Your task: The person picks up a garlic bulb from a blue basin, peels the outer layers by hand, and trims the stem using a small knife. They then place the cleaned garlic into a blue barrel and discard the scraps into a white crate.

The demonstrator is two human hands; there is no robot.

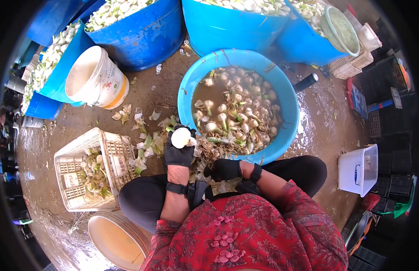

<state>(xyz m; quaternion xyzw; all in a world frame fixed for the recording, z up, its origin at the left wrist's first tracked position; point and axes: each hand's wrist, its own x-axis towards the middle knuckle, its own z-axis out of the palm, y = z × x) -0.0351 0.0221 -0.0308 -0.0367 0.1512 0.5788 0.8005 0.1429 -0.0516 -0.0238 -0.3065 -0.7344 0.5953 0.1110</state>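
Note:
My left hand point(178, 156), in a black glove, is closed around a peeled white garlic bulb point(181, 137) with a short green stem. It is raised at the near left rim of a light blue tub point(188, 86). Unpeeled garlic bulbs point(222, 108) with stems and brown skins soak there in murky water. My right hand point(225, 170), also gloved in black, is low in front of the tub, just above loose peelings point(202, 156). Its fingers are curled; anything in them is hidden.
Big blue tubs point(141, 40) heaped with white bulbs line the far side. A white bucket point(98, 79) and a plastic crate point(74, 189) holding peelings stand at left. A beige bucket point(117, 241) is near my left knee, a white bin point(354, 174) at right. Peelings litter the wet floor.

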